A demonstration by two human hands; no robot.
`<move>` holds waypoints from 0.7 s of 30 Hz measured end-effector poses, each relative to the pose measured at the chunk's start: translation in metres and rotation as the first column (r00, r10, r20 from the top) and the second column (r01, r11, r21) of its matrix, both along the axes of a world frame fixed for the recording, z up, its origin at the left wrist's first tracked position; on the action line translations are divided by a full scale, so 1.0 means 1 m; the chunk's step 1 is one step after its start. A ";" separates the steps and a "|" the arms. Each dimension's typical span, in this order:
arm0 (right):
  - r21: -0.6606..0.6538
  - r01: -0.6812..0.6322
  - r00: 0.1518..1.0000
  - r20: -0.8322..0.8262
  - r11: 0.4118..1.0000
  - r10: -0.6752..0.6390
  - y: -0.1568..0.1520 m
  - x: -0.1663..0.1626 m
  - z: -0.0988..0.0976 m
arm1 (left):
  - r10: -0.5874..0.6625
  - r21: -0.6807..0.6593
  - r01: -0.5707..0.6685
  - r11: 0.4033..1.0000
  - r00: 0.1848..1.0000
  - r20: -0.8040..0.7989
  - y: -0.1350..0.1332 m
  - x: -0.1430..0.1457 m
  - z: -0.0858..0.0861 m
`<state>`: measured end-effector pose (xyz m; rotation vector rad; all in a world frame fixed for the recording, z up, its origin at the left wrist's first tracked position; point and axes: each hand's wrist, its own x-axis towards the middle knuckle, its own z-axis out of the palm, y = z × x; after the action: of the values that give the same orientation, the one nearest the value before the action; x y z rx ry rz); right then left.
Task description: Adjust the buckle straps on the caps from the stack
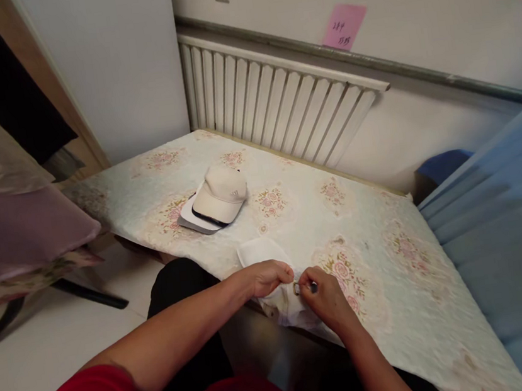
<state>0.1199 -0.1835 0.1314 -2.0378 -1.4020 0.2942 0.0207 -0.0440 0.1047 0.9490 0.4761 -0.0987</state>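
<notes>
A white cap (263,255) lies at the near edge of a floral mattress (367,252), its back facing me. My left hand (268,277) is closed on the cap's fabric beside a small metal buckle (296,289). My right hand (325,295) pinches the adjuster strap at that buckle. Both hands sit close together over the cap's rear. Farther back on the mattress rests a beige cap (220,194) stacked on a white-brimmed cap (191,220).
A white radiator (277,98) runs along the wall behind the mattress, with a pink note (343,25) above it. Blue fabric (506,222) lies along the right side. Pillows (18,231) are piled at the left. White floor (46,348) shows at the lower left.
</notes>
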 end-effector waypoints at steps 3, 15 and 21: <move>-0.036 0.005 1.000 0.026 0.999 -0.004 0.002 -0.002 0.002 | 0.002 0.004 -0.002 1.000 1.000 -0.004 -0.001 0.000 -0.001; -0.045 -0.114 0.981 0.155 0.992 0.120 0.001 -0.008 -0.004 | 0.007 0.031 -0.006 0.999 0.999 -0.033 -0.002 0.002 -0.006; 0.036 -0.138 0.985 0.106 0.990 0.134 -0.003 -0.006 -0.011 | 0.006 0.058 -0.004 0.998 0.999 -0.037 0.000 0.002 -0.010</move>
<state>0.1135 -0.1868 0.1209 -1.9502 -1.6009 0.2173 0.0224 -0.0441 0.0951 1.0039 0.5183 -0.0988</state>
